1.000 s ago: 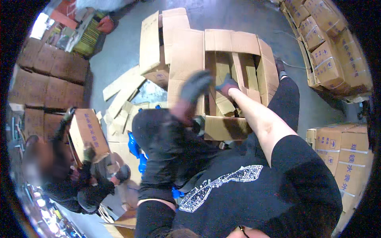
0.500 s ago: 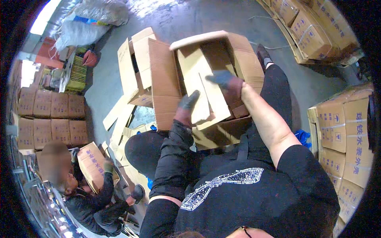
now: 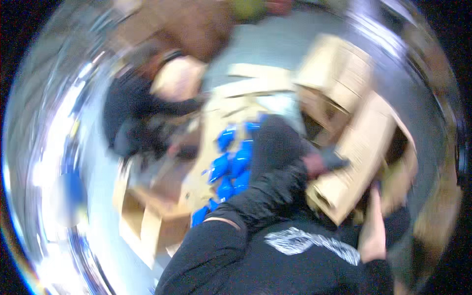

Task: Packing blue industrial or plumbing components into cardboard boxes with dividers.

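A large open cardboard box (image 3: 366, 155) stands in front of me at the right, blurred by motion. Against its near-left flap lies my left hand (image 3: 324, 164) in a dark glove, its fingers appearing stretched out over the cardboard with nothing visible in them. My right hand (image 3: 376, 189) reaches down at the box's right part; the cardboard and blur hide most of its fingers. What lies inside the box is mostly out of sight. Left of my dark-clothed knee are several blue wrapped bundles (image 3: 226, 164) on flat cardboard.
A co-worker (image 3: 142, 103) in dark clothes crouches at the left with a pale carton (image 3: 179, 78). Another open box (image 3: 152, 216) sits below them. Beyond my box are an upright open carton (image 3: 337, 71) and flat cardboard strips (image 3: 255, 81) on the floor.
The view has swung to the left, so the box now appears farther right and the blue bundles show fully. My right hand has gone lower, partly behind cardboard; my left has shifted onto the flap.
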Demonstrator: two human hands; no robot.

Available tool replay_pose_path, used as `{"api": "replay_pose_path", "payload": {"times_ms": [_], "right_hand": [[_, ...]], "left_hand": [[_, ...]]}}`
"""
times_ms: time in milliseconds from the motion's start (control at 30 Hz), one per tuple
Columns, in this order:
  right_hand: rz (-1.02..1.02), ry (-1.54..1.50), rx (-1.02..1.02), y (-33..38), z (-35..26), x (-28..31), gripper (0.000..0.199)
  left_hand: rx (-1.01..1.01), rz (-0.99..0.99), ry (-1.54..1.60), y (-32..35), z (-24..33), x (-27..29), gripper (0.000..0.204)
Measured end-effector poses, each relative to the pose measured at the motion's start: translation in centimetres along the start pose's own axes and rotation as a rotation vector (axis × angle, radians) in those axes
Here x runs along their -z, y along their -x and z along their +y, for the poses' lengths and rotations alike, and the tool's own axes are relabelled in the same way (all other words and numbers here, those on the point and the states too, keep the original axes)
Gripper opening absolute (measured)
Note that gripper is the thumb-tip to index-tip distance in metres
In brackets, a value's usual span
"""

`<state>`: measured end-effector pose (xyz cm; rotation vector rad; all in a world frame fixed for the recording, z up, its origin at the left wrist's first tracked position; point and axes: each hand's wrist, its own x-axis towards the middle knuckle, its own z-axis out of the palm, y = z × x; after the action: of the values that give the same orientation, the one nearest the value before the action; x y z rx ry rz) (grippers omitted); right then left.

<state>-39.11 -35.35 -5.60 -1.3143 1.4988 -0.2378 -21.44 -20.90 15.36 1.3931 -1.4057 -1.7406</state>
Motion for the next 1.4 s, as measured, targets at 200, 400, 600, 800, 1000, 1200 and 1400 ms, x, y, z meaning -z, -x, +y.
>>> {"api": "replay_pose_path", "payload": {"times_ms": [200,400,600,800,1000,1200,1400], "right_hand": [[-0.527,0.292,0.407,10.4,-20.4,-27.6,0.04],[-0.655,0.412,0.55,20.5,-21.6,-34.5,0.039],[-0.594,0.424,0.596,26.6,-22.7,-36.8,0.038],[-0.451,0.432,0.616,30.1,-24.9,-37.7,0.036],[-0.361,0.514,0.58,33.2,-22.3,-38.0,0.035],[-0.247,0.515,0.564,36.1,-22.1,-35.7,0.034],[-0.024,0.455,0.493,37.0,-22.6,-30.7,0.033]], "left_hand": [[-0.315,0.174,0.521,10.3,1.2,-2.0,0.034],[-0.462,0.505,0.494,9.3,-3.3,-2.8,0.042],[-0.45,0.463,0.591,10.7,-3.4,-1.8,0.049],[-0.415,0.433,0.503,13.4,-3.1,-0.6,0.044],[-0.581,0.454,0.394,14.8,-2.9,-0.2,0.054],[-0.518,0.565,0.384,12.5,-4.1,0.1,0.04],[-0.429,0.642,0.423,10.3,-3.7,-1.0,0.04]]}}
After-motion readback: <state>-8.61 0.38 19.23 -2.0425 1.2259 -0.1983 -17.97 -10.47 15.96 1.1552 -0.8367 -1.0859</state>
